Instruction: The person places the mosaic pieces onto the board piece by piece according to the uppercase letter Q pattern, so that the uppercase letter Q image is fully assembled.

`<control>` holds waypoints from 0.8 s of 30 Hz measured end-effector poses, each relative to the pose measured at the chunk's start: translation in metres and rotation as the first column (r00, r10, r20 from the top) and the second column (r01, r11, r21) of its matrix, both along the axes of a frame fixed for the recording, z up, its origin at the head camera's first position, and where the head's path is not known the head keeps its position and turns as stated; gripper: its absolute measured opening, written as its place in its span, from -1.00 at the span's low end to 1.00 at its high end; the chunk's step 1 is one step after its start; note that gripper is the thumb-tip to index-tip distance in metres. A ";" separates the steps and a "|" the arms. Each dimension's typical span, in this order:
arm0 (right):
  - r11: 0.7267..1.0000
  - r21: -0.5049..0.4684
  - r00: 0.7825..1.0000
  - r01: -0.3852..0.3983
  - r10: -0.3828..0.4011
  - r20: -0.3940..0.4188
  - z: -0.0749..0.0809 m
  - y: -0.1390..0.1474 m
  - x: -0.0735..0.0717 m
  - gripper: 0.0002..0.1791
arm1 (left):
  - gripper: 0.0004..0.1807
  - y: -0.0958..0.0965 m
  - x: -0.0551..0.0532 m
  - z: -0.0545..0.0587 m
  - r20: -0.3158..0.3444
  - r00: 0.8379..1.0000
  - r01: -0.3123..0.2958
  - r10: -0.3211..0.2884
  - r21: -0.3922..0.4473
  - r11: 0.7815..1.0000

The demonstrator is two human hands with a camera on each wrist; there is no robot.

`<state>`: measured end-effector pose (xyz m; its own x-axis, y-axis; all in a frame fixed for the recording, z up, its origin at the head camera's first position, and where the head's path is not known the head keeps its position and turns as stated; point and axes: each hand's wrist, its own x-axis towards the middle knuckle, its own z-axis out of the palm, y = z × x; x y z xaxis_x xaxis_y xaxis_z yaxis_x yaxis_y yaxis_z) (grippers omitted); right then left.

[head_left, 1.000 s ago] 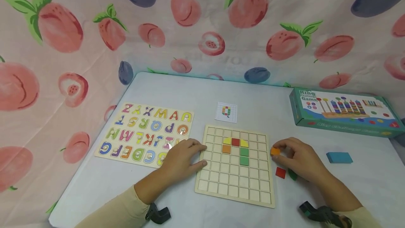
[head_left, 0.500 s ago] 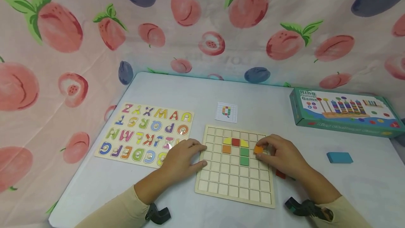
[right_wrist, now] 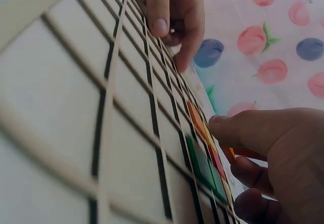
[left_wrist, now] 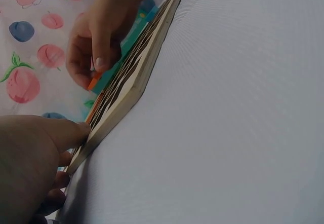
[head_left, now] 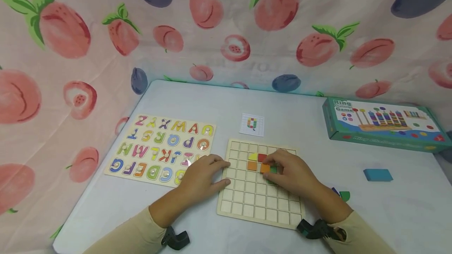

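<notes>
My right hand (head_left: 294, 173) pinches an orange square tile (head_left: 265, 168) between thumb and finger, close over the wooden grid board (head_left: 237, 185). On the board sit a yellow tile (head_left: 253, 156), a red square (head_left: 262, 158) and another orange square (head_left: 252, 166). Green tiles (right_wrist: 200, 163) lie in cells beside them, partly covered by the right hand in the head view; that hand also hides the second yellow tile there. My left hand (head_left: 203, 177) rests at the board's left edge, thumb and index finger touching the rim.
A pattern card (head_left: 252, 124) lies behind the board. To the left is an alphabet puzzle (head_left: 160, 150). On the right are a game box (head_left: 385, 124), a blue block (head_left: 378, 175), a green rounded tile (head_left: 345, 195) and a purple piece (head_left: 335, 191) near the forearm.
My right hand has carried the orange tile leftward from beside the board to over its coloured tiles. The forearm now hides the loose red square. The left hand stays put.
</notes>
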<state>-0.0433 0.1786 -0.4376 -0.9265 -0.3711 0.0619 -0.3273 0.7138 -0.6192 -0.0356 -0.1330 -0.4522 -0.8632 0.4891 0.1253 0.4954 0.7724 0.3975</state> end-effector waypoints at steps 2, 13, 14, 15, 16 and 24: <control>1.000 0.003 1.000 -0.009 0.009 0.003 0.000 -0.009 0.000 -0.67 | -0.47 0.000 0.000 0.000 0.002 1.000 0.002 -0.002 0.000 1.000; 0.996 0.077 0.995 -0.051 0.057 -0.079 -0.006 -0.032 0.007 -0.69 | -0.47 -0.002 0.000 -0.001 0.006 1.000 0.001 -0.001 -0.011 1.000; 0.995 0.085 0.995 -0.051 0.059 -0.085 -0.006 -0.033 0.007 -0.70 | -0.47 -0.002 0.000 -0.001 0.008 1.000 0.000 0.000 -0.012 1.000; 0.994 0.093 0.994 -0.053 0.062 -0.090 -0.006 -0.033 0.008 -0.70 | -0.47 -0.002 0.000 -0.001 0.009 1.000 -0.002 0.002 -0.013 1.000; 0.993 0.100 0.993 -0.059 0.068 -0.097 -0.006 -0.033 0.007 -0.72 | -0.47 -0.002 0.000 -0.001 0.010 1.000 -0.003 0.003 -0.014 1.000; 0.987 0.143 0.989 -0.078 0.095 -0.116 -0.007 -0.033 0.007 -0.74 | -0.47 -0.001 0.000 0.001 -0.002 1.000 0.006 -0.006 0.002 1.000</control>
